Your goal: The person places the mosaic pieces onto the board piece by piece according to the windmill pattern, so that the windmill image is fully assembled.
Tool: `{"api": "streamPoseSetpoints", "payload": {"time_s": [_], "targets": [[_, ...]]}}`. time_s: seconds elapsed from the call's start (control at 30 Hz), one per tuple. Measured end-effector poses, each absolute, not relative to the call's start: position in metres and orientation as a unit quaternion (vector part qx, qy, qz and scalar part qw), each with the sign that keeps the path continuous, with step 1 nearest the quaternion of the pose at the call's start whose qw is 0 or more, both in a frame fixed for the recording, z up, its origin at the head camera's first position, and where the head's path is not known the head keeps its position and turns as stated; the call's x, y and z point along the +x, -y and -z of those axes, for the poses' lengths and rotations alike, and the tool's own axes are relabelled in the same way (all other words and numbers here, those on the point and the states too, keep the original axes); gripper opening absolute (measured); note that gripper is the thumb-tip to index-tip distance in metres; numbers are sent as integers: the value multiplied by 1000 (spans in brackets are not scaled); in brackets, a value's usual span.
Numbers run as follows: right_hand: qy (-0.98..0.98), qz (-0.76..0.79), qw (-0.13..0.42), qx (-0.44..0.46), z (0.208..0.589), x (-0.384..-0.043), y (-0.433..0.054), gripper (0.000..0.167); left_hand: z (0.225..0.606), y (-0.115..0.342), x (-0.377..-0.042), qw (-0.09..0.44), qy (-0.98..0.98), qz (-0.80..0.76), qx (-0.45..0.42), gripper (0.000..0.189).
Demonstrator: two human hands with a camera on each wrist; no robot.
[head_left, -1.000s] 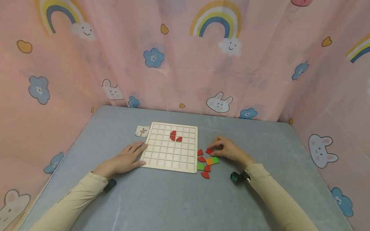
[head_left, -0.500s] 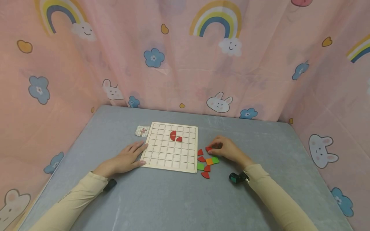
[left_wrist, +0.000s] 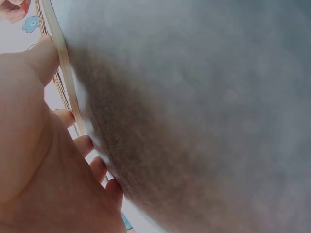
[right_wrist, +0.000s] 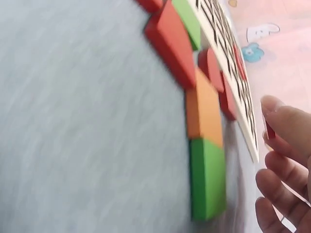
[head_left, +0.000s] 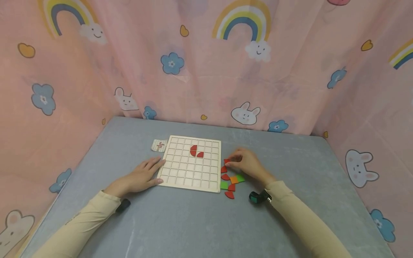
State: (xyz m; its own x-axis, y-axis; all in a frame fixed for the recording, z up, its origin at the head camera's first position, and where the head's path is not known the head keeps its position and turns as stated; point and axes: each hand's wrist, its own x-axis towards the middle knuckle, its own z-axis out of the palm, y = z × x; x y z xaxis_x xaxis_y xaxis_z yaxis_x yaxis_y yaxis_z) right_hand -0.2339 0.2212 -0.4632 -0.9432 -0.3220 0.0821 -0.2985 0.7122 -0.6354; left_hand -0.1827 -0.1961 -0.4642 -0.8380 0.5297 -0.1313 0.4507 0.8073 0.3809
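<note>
A pale wooden grid board [head_left: 188,174] lies on the grey table, with a few red rounded pieces [head_left: 193,151] set in its upper cells. My left hand [head_left: 140,178] rests flat at the board's left edge, thumb and fingers spread and touching it; the left wrist view shows fingertips along that edge. Off the board's right side, my right hand [head_left: 248,165] pinches a red quarter-circle tile [right_wrist: 270,128] between thumb and index finger. Beneath it lie more loose red tiles [head_left: 229,195], an orange square tile [head_left: 233,180] and green square tiles [right_wrist: 209,179].
A small card [head_left: 159,145] printed with a red pinwheel on a grid lies against the board's upper left. The grey table [head_left: 180,225] stretches around everything. A pink patterned curtain [head_left: 200,86] hangs behind and on both sides.
My right hand has lifted the red quarter-circle tile from the loose group and moved it left, toward the board's right edge. My left hand stays in place.
</note>
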Motion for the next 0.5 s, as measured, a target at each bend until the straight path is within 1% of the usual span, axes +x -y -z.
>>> {"api": "streamPoseSetpoints", "payload": {"time_s": [0.37,0.5], "targets": [[-934,318,-25,-161,460,-241,-192,28,463,195,-184,119,-943,-165,262,74],[-932,329,-24,-149,461,-242,-182,25,464,195,-184,120,-944,-163,262,74]]}}
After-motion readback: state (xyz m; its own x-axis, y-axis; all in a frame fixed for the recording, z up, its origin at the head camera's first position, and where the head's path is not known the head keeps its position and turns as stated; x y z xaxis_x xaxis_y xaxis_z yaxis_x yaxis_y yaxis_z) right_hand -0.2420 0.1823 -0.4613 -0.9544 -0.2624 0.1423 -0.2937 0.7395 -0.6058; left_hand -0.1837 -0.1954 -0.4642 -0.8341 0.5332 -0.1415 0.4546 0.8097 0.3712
